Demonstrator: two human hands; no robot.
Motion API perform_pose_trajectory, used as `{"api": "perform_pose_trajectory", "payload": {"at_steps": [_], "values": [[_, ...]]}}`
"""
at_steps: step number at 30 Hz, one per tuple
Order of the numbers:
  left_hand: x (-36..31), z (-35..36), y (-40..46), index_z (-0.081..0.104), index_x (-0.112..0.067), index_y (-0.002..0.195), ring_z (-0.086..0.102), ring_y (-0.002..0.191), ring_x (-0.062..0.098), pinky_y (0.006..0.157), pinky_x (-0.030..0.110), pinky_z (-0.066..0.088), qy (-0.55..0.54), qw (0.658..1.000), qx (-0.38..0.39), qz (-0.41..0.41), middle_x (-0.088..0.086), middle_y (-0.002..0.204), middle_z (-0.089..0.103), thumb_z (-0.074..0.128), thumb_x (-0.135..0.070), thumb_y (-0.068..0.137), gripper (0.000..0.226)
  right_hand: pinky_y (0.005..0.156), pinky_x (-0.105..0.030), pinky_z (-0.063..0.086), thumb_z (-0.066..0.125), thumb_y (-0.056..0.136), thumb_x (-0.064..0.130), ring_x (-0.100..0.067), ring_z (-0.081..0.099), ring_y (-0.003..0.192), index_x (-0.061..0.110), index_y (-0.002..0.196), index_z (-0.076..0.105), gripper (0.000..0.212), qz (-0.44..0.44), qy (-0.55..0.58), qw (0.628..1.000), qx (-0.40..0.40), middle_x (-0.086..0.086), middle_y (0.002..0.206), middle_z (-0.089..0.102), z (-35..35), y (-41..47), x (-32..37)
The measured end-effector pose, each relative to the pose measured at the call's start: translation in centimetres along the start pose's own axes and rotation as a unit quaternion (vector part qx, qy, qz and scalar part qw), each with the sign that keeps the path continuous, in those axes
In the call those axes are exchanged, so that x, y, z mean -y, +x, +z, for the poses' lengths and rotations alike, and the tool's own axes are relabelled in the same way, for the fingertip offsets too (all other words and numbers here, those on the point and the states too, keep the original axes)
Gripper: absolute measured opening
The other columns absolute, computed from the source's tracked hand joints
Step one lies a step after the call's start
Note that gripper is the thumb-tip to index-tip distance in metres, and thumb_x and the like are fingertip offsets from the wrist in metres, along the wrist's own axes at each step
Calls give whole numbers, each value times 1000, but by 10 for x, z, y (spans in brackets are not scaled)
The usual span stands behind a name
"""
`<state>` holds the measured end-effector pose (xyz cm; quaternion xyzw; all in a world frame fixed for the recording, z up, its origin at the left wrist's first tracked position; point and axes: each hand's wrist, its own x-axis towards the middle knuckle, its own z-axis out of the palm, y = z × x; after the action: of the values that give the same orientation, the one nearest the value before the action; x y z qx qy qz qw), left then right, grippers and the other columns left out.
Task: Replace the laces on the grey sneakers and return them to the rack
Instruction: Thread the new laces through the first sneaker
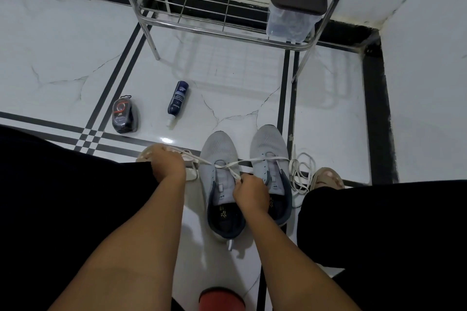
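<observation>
White lace (228,165) is pinched by both the left hand (168,163) and the right hand (250,193) over the left grey sneaker (219,159).

Blue bottle (177,101), polish pack (124,115)

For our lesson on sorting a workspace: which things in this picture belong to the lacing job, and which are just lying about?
Belong to the job:
left sneaker
right sneaker
white lace, held by left hand and right hand
loose lace
rack

Lying about:
blue bottle
dark pack
clear tub on the rack
red thing
</observation>
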<state>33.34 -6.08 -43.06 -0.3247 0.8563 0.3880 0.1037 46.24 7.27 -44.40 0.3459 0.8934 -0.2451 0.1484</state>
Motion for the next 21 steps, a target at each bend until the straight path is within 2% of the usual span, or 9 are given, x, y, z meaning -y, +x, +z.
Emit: {"api": "perform_pose_trajectory", "payload": {"at_steps": [2, 5, 8, 11, 14, 15, 17, 19, 21], "values": [[0, -3, 3, 52, -4, 116, 59, 104, 37, 86, 37, 44, -38, 999, -26, -19, 19, 117, 61, 41, -13, 98, 23, 63, -27, 40, 46, 95, 23, -28, 63, 91, 9, 98, 65, 24, 3, 3, 1000, 0, -10, 100, 66, 1, 1, -1], [0, -3, 1, 47, -3, 125, 53, 115, 40, 93, 42, 43, -21, 999, -33, -21, 20, 129, 53, 42, -15, 98, 31, 62, -26, 40, 47, 95, 29, -28, 63, 87, 10, 92, 64, 26, 2, 18, 1000, 12, -9, 95, 66, 2, 1, -3], [6, 9, -9, 44, -8, 131, 42, 124, 39, 96, 49, 41, 129, 991, -6, 39, 17, 142, 38, 52, -29, 95, 43, 55, -27, 40, 45, 95, 46, -22, 58, 70, 14, 72, 60, 43, 35, 118, 992, 27, -3, 74, 63, -2, 4, -1], [20, 25, -25, 54, -11, 121, 46, 119, 35, 90, 44, 44, 252, 952, 90, 150, 15, 132, 47, 53, -39, 92, 40, 61, -27, 41, 44, 97, 46, -21, 55, 71, 19, 65, 53, 43, 118, 272, 954, 44, 1, 69, 58, -6, 20, 7], [35, 34, -31, 51, -11, 121, 54, 113, 31, 88, 40, 48, 268, 922, 235, 153, 13, 125, 55, 54, -45, 87, 48, 84, -32, 52, 58, 89, 37, -23, 63, 89, 23, 86, 64, 15, 141, 320, 934, 82, -1, 90, 68, 0, 32, 12], [38, 34, -32, 49, -11, 124, 54, 114, 31, 90, 40, 48, 260, 919, 267, 131, 13, 127, 52, 57, -47, 85, 54, 82, -31, 53, 62, 88, 31, -22, 63, 88, 22, 92, 65, 11, 154, 357, 917, 85, -2, 92, 68, 2, 34, 14], [40, 33, -32, 45, -11, 129, 52, 115, 31, 90, 40, 49, 251, 918, 285, 111, 13, 129, 48, 61, -46, 81, 61, 64, -26, 50, 66, 87, 20, -17, 57, 70, 18, 94, 63, 7, 179, 449, 870, 92, -3, 80, 64, 2, 34, 16], [40, 31, -33, 43, -12, 131, 52, 115, 31, 87, 38, 48, 257, 916, 288, 111, 13, 129, 47, 62, -45, 80, 64, 48, -20, 37, 64, 90, 13, -10, 43, 53, 15, 87, 60, 6, 183, 525, 823, 117, 0, 66, 53, -1, 38, 17], [40, 31, -31, 42, -11, 132, 52, 114, 31, 85, 36, 46, 259, 915, 288, 111, 14, 127, 47, 62, -43, 81, 63, 48, -20, 31, 60, 93, 10, -8, 38, 50, 15, 82, 57, 12, 185, 559, 798, 127, 0, 63, 49, -5, 44, 19]]}}
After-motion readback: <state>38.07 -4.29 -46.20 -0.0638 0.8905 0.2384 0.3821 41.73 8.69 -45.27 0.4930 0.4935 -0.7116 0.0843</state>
